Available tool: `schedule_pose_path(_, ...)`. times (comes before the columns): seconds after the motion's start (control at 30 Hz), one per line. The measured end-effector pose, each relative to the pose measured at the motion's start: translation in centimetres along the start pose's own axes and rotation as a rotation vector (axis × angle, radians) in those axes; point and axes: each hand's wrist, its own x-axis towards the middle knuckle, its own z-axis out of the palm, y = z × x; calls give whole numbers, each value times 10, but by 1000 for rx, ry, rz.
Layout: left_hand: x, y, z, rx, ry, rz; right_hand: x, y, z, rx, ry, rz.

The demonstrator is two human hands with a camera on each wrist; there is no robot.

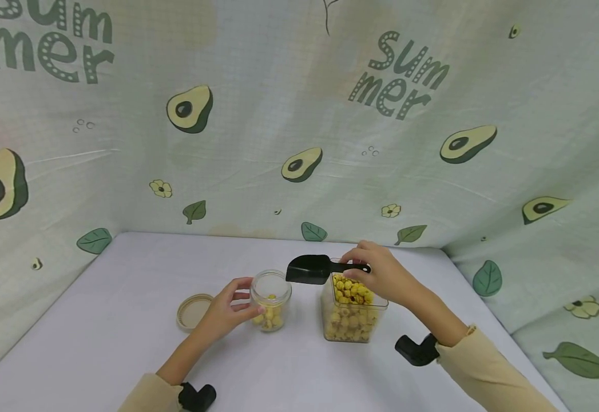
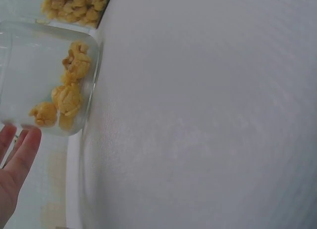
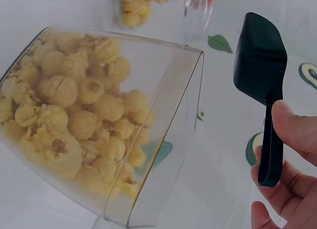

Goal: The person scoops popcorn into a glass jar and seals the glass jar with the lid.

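My right hand [image 1: 381, 272] pinches the handle of a black scoop [image 1: 310, 269], holding it level above the table between the two containers. In the right wrist view the scoop [image 3: 260, 58] shows its dark underside, with the thumb and fingers on its handle. Just below that hand stands a clear square container [image 1: 350, 326] well filled with yellow popcorn [image 3: 94, 110]. My left hand [image 1: 227, 312] holds a small open glass jar [image 1: 272, 286] from its left side, thumb in front and fingers behind. A few popcorn pieces [image 2: 67, 97] lie at the jar's bottom.
A round beige-rimmed lid [image 1: 193, 312] lies on the white table [image 1: 299, 377] left of the jar, partly behind the left hand. A cloth printed with avocados [image 1: 301, 165] hangs behind and at both sides. Black wrist devices [image 1: 416, 350] sit at both sleeves.
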Motion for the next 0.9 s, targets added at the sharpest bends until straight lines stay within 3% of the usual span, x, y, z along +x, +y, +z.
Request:
schedule_pose_path(0.3, -1, 1, 0, -12, 7, -3, -20, 14, -2, 22, 36, 45)
schedule_pose_path(0.57, -2, 5, 0, -39, -8, 27, -36, 20, -3, 6, 125, 50)
schedule_pose_path(0.9, -2, 5, 1, -32, 2, 3, -51, 29, -3, -3, 218, 40)
